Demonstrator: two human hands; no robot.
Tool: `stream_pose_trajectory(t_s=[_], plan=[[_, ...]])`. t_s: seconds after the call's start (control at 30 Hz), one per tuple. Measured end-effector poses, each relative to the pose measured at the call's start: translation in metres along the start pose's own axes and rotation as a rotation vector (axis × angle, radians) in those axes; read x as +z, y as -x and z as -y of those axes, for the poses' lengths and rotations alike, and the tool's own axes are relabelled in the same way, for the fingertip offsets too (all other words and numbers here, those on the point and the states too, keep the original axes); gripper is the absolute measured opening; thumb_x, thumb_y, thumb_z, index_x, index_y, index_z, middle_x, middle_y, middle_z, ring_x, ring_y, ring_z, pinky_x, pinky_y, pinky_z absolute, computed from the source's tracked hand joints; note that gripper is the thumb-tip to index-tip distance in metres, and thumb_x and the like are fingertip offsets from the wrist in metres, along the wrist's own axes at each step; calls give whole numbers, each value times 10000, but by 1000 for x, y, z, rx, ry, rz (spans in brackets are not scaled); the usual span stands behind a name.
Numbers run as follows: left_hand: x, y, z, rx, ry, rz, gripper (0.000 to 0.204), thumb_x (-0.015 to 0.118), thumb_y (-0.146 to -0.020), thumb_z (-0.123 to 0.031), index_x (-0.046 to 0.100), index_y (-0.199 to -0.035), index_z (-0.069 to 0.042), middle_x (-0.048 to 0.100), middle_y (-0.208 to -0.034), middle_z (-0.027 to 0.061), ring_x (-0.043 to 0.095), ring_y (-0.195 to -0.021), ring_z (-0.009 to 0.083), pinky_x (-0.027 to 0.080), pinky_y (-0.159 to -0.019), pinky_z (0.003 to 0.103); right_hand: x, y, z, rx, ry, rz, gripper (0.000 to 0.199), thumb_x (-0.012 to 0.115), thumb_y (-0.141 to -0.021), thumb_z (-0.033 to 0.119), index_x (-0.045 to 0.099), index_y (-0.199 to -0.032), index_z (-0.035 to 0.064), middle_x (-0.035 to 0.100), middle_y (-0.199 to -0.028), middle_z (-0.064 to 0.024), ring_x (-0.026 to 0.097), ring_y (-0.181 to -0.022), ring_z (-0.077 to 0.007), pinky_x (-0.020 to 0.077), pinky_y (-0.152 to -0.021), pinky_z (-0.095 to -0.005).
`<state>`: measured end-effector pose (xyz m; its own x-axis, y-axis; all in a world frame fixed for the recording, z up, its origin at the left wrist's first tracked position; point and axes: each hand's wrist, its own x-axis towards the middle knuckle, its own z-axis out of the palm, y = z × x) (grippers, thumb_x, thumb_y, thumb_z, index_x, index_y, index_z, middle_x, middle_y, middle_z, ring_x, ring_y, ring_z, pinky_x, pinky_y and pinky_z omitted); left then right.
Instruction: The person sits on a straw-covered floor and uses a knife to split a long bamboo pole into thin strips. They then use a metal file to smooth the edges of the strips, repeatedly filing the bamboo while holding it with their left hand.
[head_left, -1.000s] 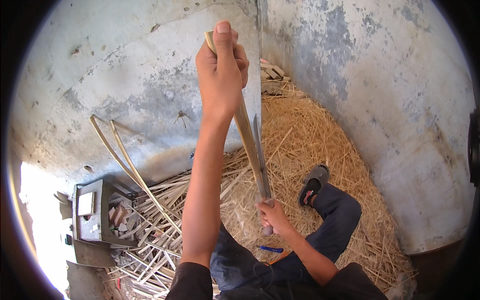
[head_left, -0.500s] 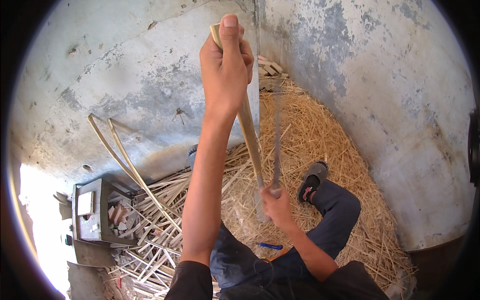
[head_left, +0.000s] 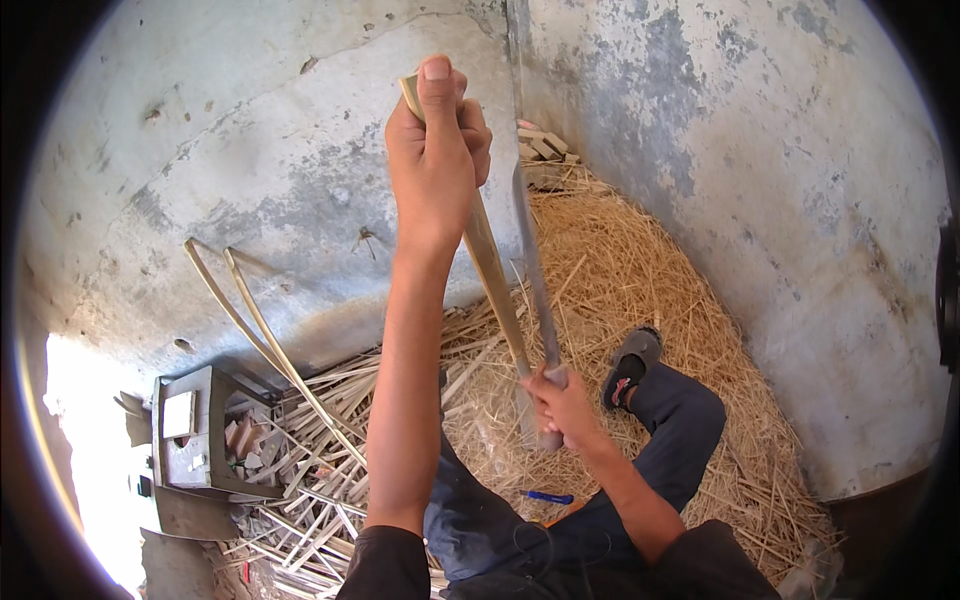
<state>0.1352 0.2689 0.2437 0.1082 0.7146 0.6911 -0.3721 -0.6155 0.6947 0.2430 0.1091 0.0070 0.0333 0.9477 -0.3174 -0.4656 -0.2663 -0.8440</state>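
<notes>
My left hand [head_left: 432, 170] is raised high in the middle, fingers wrapped around the upper end of a split bamboo strip [head_left: 487, 260]. The strip slants down to the right, its lower end beside my right hand [head_left: 568, 408]. That hand is closed on the handle of a long-bladed knife [head_left: 535, 270]. The narrow dark blade points upward, tilted a little left, just right of the strip with a gap between them along most of its length. Whether the strip's lower end touches my right fingers I cannot tell.
Thin shavings [head_left: 620, 260] cover the floor. Cut strips [head_left: 320, 410] lie in a heap at left, near two long bent strips [head_left: 275, 345] by the wall. A wooden box [head_left: 205, 455] holds scraps. A blue cutter [head_left: 548, 497] lies between my legs; bricks [head_left: 545, 145] sit in the corner.
My left hand and the bamboo strip have shifted slightly down and left. The knife blade, blurred and upright before, now leans left, closer to the strip.
</notes>
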Motion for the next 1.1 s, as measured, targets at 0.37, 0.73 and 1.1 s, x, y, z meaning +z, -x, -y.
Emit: stream_pose_trajectory(t_s=[0.37, 0.73, 1.1], plan=[[6, 4, -1, 13, -54, -107, 456, 429, -1069, -565, 436, -891, -146, 239, -584, -81, 212, -459, 25, 150, -425, 244, -33, -3, -92, 72, 151, -118, 187, 682, -944, 107, 507, -882, 85, 465, -573, 23, 403, -410, -68, 316, -372, -270], [9, 6, -2, -8, 1, 25, 482, 440, -1055, -594, 419, -863, -152, 240, -586, -77, 219, -464, 25, 151, -428, 250, 7, 13, 7, -99, -31, -56, 189, 667, -952, 77, 481, -924, 60, 459, -588, 27, 423, -419, -54, 296, -360, -257], [2, 3, -4, 3, -20, -32, 496, 416, -1058, -602, 427, -874, -142, 233, -579, -81, 219, -459, 28, 159, -423, 245, -61, -16, -135, 284, 65, -113, 186, 659, -937, 76, 488, -870, 100, 429, -577, 35, 382, -421, -76, 316, -384, -269]])
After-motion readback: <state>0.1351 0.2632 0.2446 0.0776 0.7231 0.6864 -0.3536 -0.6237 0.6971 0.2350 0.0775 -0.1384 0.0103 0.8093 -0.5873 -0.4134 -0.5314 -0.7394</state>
